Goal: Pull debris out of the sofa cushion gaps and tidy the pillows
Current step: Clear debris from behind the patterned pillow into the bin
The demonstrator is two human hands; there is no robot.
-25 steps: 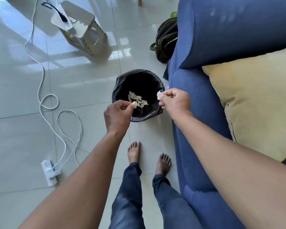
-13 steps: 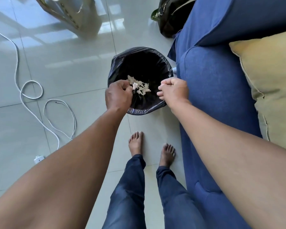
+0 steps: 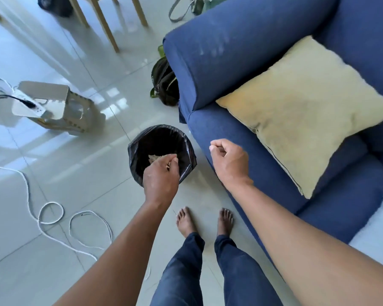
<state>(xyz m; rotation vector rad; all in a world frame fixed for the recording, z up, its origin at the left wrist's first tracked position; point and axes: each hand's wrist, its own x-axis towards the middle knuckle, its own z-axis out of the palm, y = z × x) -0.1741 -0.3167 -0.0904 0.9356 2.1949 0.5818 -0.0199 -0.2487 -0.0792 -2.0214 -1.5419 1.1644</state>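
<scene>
Blue sofa (image 3: 241,69): stands on the tiled floor at the right; the gaps round its seat cushion are where debris is looked for.
Yellow pillow (image 3: 305,107): lies tilted on the seat against the armrest, not yet squared up.
Black-lined bin (image 3: 186,146): stands on the floor just beside the sofa front, with pale debris (image 3: 154,157) seen inside.
Left hand (image 3: 160,175): is held over the bin mouth, its fingers curled downward; whether a scrap is pinched in the grip cannot be told.
Right hand (image 3: 229,161): is held between bin and sofa edge, its grip pressed together in a loose fist, nothing seen in it.
Step in hand: judged to be the dropping of gathered scraps.
Doing it well: the fingers are best spread low over the middle of the bin so that light scraps do not drift onto the floor.
</scene>
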